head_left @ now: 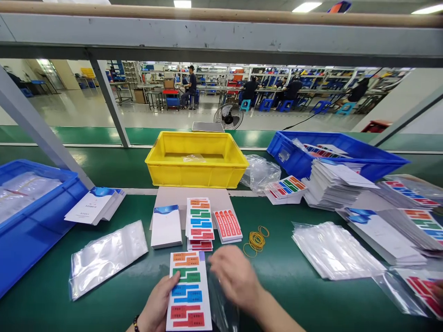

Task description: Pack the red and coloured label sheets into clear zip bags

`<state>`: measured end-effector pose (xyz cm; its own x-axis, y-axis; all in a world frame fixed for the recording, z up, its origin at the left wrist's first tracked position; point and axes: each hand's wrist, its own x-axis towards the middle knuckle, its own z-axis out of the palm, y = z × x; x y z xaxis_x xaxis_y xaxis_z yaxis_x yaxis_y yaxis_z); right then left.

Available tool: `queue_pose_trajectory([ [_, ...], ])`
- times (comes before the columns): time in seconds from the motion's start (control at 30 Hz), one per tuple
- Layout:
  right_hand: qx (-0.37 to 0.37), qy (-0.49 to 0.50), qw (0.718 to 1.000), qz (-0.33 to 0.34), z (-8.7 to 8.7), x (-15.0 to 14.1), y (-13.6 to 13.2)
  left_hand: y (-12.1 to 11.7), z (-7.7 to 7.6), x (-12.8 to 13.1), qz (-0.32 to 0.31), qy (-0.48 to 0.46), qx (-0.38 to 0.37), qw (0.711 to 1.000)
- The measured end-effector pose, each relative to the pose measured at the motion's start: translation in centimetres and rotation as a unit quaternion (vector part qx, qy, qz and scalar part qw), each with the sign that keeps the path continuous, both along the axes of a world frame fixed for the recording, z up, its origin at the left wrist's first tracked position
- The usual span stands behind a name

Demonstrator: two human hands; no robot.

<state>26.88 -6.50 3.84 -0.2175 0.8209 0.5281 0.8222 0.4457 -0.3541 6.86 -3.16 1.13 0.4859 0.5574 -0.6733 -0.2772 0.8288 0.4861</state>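
My left hand grips a white sheet of coloured labels, thumb on its face, with orange, green, blue and red stickers showing. Just right of it is my right hand, smeared by motion, so its grip does not show. A clear plastic bag lies under and beside my right hand, along the sheet's edge. Beyond my hands are a stack of white booklets, a pile of coloured label sheets and a stack of red label sheets. Yellow rubber bands lie to their right.
A yellow bin stands behind, with blue bins right and left. Clear bags lie at left, more bags at right. Booklet stacks crowd the right side. Part of another hand shows at the right edge.
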Motion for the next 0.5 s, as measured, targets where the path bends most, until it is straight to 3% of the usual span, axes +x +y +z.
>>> queue_pose_trajectory([
  [0.07, -0.051, -0.074, 0.981, -0.172, -0.3, 2.9, 2.0, -0.3, 0.0, 0.4, -0.018, -0.003, 0.010, 1.000],
  [0.13, -0.078, -0.104, 0.962, -0.242, -0.8, 4.8, 4.0, -0.5, -0.1, 1.1, -0.030, -0.019, 0.028, 0.999],
  [0.27, -0.128, -0.153, 0.936, -0.289, -1.9, 4.9, 6.6, -0.8, -0.6, 3.0, -0.058, -0.032, 0.051, 0.996],
  [0.5, -0.197, -0.189, 0.910, -0.310, -1.7, 3.7, 7.3, -0.4, -1.5, 3.9, -0.059, -0.015, 0.058, 0.996],
])
